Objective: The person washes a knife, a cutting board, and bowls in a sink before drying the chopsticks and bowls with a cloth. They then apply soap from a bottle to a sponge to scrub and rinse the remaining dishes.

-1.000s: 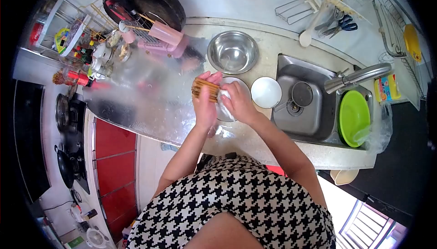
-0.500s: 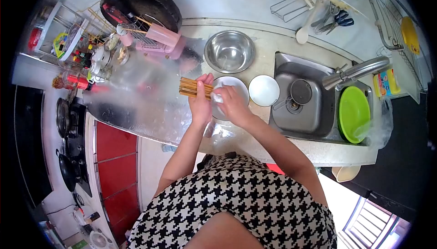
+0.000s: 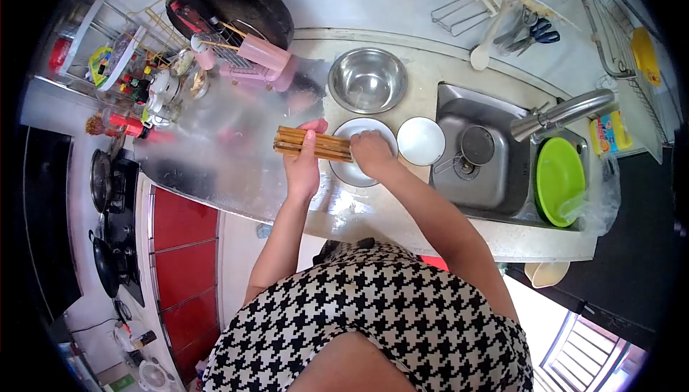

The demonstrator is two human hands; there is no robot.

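A bundle of wooden chopsticks (image 3: 293, 141) lies level across my left hand (image 3: 305, 169), its fingers and thumb closed round it. The right ends of the chopsticks reach over a white bowl (image 3: 347, 175). Above that bowl is my right hand (image 3: 373, 154), fingers curled beside those ends. The white crumpled cloth seen in it earlier is now mostly hidden by the fingers. Behind the hands stands a steel basin (image 3: 367, 80). Just right of my right hand is a smaller white bowl (image 3: 421, 142).
The steel sink (image 3: 452, 184) to the right holds a small strainer (image 3: 476, 144) and a green basin (image 3: 560, 182) under the faucet (image 3: 563, 114). A pink holder (image 3: 262, 55) stands at the back left, near a large dark wok-shaped pan (image 3: 269, 12).
My right hand has shifted right along the chopsticks, and more of their length shows. My left hand has moved slightly left and down. The view has shifted a little.
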